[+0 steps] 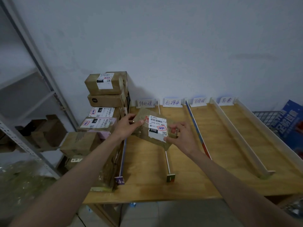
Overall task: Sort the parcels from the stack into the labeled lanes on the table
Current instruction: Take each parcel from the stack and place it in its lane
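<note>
Cardboard is what both hands are gripping: a small brown parcel (153, 130) with a white shipping label (157, 127) is being held in the air above the divider (165, 151) between the first two lanes of the wooden worktop (164, 185). The left hand (127, 126) is curling round its left end, the right hand (182, 135) is pinching its right edge. Four handwritten lane cards (173, 102) are standing at the far end, and all four lanes are showing bare wood. The stack of parcels (105, 102) is sitting at the worktop's left edge.

Risk, as I judge it: the red stamp on the label is too blurred to read, so a hasty glance could be sending this parcel down the wrong lane. It is also hanging right over the divider and could be landing astride it.
</note>
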Motion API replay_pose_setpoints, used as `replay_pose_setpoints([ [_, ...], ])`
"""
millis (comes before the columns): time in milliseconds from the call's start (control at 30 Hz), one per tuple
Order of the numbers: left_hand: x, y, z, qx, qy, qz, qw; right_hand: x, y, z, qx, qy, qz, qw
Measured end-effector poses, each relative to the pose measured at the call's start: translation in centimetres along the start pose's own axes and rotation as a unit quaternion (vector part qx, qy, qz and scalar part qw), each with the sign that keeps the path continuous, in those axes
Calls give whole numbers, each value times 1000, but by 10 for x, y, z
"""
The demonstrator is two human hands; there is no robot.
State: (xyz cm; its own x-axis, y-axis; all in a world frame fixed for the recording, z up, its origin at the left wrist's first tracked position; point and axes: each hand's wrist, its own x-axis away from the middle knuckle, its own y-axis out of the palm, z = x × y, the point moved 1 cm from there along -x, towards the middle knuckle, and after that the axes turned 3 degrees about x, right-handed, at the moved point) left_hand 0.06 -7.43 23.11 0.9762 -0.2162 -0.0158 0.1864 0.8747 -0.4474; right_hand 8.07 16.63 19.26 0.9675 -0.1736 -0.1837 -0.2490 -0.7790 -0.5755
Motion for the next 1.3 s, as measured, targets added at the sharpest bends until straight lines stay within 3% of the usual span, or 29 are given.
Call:
replay_pose_setpoints([
  [100,1,3,1,4,3,-14,1000,1,-9,5,-99,65,0,993],
  [200,0,11,7,-18,15,-40,999,0,-22,17,-227,173,-56,957],
  [333,-4,32,17,-4,20,-95,995,2,-44,32,-215,213,-182,936],
  [400,-8,44,21,-2,18,-113,993,6,-54,39,-202,228,-194,932],
  [633,-14,91,44,-2,30,-165,986,18,-87,77,-194,250,-152,936],
  [800,-26,145,44,-149,66,-53,985,32,-110,106,-165,278,-72,943],
  [967,-19,214,48,-335,139,-88,928,46,-142,145,-153,328,27,932],
  [1167,-32,283,62,-424,174,-113,881,48,-184,184,-139,362,82,918],
  [1300,-61,319,68,-443,189,-106,870,32,-205,214,-85,371,123,916],
])
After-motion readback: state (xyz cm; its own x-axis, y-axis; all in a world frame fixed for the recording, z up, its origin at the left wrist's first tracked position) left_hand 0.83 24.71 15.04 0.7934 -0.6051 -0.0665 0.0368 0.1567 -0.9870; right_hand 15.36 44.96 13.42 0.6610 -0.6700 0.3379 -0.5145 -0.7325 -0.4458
